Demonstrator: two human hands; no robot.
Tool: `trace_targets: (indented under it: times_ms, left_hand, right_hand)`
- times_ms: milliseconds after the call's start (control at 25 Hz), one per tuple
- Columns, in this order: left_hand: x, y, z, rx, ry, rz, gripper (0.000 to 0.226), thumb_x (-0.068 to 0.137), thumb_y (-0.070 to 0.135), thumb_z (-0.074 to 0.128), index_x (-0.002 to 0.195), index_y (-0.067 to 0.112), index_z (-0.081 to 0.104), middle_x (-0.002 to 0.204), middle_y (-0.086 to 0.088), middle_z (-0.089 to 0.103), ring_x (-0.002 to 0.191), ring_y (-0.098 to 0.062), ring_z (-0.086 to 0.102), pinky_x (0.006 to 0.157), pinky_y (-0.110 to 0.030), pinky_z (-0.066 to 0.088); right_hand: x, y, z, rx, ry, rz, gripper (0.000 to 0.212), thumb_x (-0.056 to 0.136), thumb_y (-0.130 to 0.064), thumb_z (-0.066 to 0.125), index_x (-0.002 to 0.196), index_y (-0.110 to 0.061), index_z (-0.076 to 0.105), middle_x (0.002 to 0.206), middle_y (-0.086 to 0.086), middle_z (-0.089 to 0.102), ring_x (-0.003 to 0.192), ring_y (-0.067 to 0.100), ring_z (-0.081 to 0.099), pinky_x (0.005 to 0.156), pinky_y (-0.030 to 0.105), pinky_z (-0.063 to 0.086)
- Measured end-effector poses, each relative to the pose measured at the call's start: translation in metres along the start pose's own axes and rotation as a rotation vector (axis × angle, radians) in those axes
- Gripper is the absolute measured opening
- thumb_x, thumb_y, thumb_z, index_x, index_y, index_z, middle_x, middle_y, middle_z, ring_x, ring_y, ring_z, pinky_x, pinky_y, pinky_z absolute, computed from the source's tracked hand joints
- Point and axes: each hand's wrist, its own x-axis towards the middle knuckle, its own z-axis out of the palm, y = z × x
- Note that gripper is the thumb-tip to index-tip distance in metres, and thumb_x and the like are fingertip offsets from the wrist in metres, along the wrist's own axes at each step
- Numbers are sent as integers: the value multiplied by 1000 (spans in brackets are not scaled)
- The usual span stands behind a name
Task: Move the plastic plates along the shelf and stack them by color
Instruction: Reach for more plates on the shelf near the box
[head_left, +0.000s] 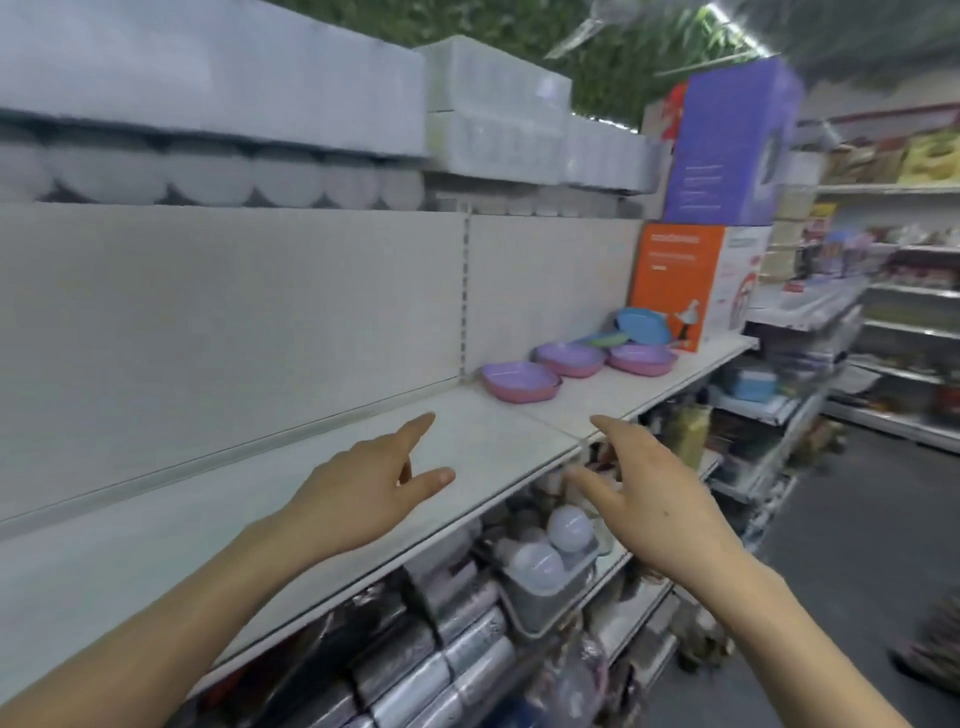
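Note:
Three purple plastic plates with pink undersides lie on the white shelf (311, 483): a near plate (519, 381), a middle plate (570, 358) and a far plate (641, 358). Behind them a blue plate (641, 325) leans tilted over a green plate (605, 340). My left hand (363, 488) hovers over the bare shelf, fingers stretched toward the plates and holding nothing. My right hand (649, 499) reaches forward at the shelf's front edge, fingers spread and holding nothing. Both hands are well short of the near plate.
An orange box (675, 280) stands at the shelf's far end with a purple box (727, 140) on top. White packs (208, 104) fill the shelf above. Lower shelves hold wrapped silver packs (415, 675) and a basket of bulbs (550, 566). An aisle floor (857, 571) lies to the right.

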Motion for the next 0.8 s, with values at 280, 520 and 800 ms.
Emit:
trace_targets:
  times_ms: [280, 520, 800]
  left_hand:
    - [179, 16, 40, -74, 6, -37, 51, 96, 65, 51, 139, 39, 51, 106, 9, 68, 100, -17, 63, 90, -34, 50]
    - [321, -7, 69, 35, -68, -180, 48, 95, 61, 56, 108, 16, 49, 99, -5, 65, 93, -26, 62, 78, -36, 50]
    - [365, -13, 92, 164, -160, -322, 52, 79, 48, 79, 89, 18, 37, 86, -4, 60, 71, -20, 57, 56, -34, 40]
  right_hand:
    - [79, 115, 10, -52, 7, 99, 67, 98, -64, 49, 154, -31, 36, 127, -11, 53, 114, 13, 56, 86, 34, 51]
    - [199, 195, 24, -130, -21, 136, 57, 98, -62, 50, 145, -31, 46, 124, -9, 56, 107, 12, 59, 86, 38, 54]
    - [312, 248, 72, -100, -38, 81, 34, 97, -52, 56, 117, -25, 63, 108, -4, 63, 97, 19, 62, 80, 44, 56]
